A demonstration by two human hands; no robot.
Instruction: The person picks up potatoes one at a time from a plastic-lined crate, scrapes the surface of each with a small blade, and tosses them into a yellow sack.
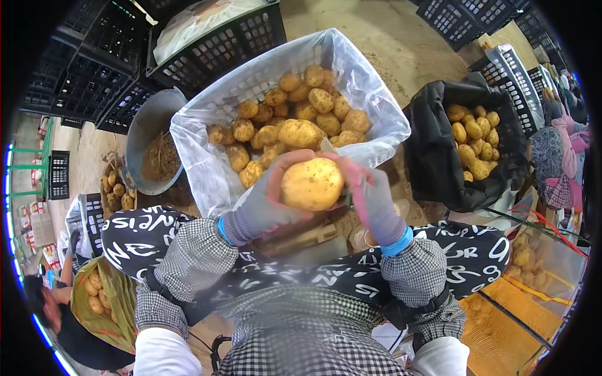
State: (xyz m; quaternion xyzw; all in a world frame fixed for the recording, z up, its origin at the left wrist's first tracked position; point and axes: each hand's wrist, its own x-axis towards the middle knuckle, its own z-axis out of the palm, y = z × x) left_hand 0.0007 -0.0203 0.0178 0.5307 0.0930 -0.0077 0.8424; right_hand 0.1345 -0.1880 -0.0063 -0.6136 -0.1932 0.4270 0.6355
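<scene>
A large, pale yellow potato (312, 183) is held up in front of me. My left hand (263, 202), in a grey and pink glove, is wrapped round its left side. At the potato's right edge is my right hand (375, 199), gloved alike, with its fingers curled. A small pale tip shows above its thumb and something dark below, but I cannot make out what it grips. Just beyond my hands stands a crate with a white liner (210, 103), holding many soil-marked potatoes (301, 133).
On the right is a black-lined crate (433, 125) of yellow potatoes. A grey bucket (139, 119) with soil stands left, near loose potatoes (117, 188). Black crates (100, 56) are stacked behind it. Another person (63, 301) is at far left beside a green sack (119, 294).
</scene>
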